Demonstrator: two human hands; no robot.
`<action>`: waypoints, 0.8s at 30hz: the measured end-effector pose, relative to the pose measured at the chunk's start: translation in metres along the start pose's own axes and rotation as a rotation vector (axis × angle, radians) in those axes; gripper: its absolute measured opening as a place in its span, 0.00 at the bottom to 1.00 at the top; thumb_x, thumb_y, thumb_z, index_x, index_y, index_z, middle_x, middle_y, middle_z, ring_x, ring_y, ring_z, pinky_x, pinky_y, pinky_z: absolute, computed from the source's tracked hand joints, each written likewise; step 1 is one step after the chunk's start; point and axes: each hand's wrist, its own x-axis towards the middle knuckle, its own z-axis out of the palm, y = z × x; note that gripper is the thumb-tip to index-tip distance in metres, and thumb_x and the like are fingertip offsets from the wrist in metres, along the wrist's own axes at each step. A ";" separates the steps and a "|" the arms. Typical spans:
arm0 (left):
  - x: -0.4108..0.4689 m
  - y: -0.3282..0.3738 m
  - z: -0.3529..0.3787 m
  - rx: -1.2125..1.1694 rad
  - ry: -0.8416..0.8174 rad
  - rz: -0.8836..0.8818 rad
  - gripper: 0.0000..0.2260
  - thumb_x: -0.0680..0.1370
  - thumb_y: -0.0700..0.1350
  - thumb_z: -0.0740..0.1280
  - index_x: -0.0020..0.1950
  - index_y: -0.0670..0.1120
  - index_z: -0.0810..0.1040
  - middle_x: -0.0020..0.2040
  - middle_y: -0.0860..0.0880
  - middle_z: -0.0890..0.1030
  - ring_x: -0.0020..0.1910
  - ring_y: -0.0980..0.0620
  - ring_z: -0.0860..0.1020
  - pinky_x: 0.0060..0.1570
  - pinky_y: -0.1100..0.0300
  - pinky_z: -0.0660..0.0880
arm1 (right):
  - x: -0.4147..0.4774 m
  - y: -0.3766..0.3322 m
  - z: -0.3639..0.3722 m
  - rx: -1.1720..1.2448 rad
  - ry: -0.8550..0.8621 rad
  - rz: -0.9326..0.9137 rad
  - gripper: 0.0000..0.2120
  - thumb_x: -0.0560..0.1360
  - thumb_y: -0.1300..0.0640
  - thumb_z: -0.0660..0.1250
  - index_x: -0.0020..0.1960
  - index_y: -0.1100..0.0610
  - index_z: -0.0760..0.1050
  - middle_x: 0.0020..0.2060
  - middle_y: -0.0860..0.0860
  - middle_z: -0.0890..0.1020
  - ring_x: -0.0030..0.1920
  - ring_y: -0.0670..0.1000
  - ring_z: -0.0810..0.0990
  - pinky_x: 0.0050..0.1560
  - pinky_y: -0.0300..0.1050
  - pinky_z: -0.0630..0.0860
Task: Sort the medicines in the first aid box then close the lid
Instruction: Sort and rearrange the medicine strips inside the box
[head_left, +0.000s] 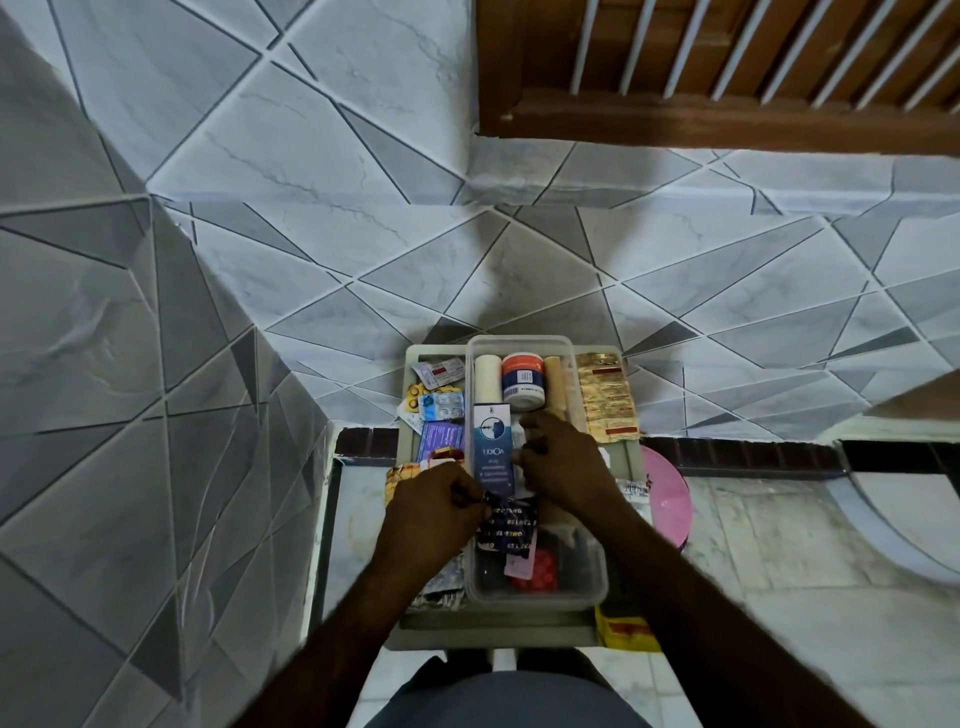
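L hand (431, 512) pinches dark blister strip (506, 530) at first aid box (493, 631) near edge. R hand (563, 462) curls fingers (535, 422) beside blue carton (493, 447); grip can't be told.

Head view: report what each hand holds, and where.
Left hand pinches the dark blue tablet strip at its far end. Right hand: curled fingers meet something small and white; whether it is held cannot be told.

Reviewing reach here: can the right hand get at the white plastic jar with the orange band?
Probably yes: the right hand is just short of the white plastic jar with the orange band, which lies uncovered, nothing between them.
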 end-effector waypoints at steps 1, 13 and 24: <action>0.001 0.001 0.001 0.008 -0.008 0.008 0.07 0.71 0.47 0.75 0.43 0.51 0.78 0.41 0.52 0.83 0.42 0.54 0.81 0.45 0.58 0.79 | 0.001 0.002 -0.007 -0.009 0.021 0.003 0.17 0.76 0.57 0.68 0.64 0.52 0.72 0.52 0.49 0.81 0.42 0.45 0.80 0.40 0.38 0.78; -0.002 0.011 0.013 0.419 -0.040 0.228 0.09 0.79 0.51 0.64 0.56 0.54 0.80 0.56 0.50 0.83 0.54 0.50 0.80 0.53 0.56 0.78 | -0.006 0.009 -0.029 0.248 0.055 0.109 0.09 0.75 0.62 0.69 0.55 0.60 0.78 0.45 0.55 0.83 0.41 0.54 0.85 0.41 0.46 0.84; 0.012 -0.006 -0.019 -0.231 0.189 0.096 0.02 0.75 0.45 0.72 0.46 0.51 0.82 0.41 0.57 0.82 0.37 0.61 0.80 0.38 0.66 0.77 | -0.005 0.037 -0.074 0.461 0.304 0.131 0.04 0.73 0.67 0.70 0.46 0.60 0.81 0.39 0.57 0.85 0.37 0.55 0.85 0.43 0.48 0.83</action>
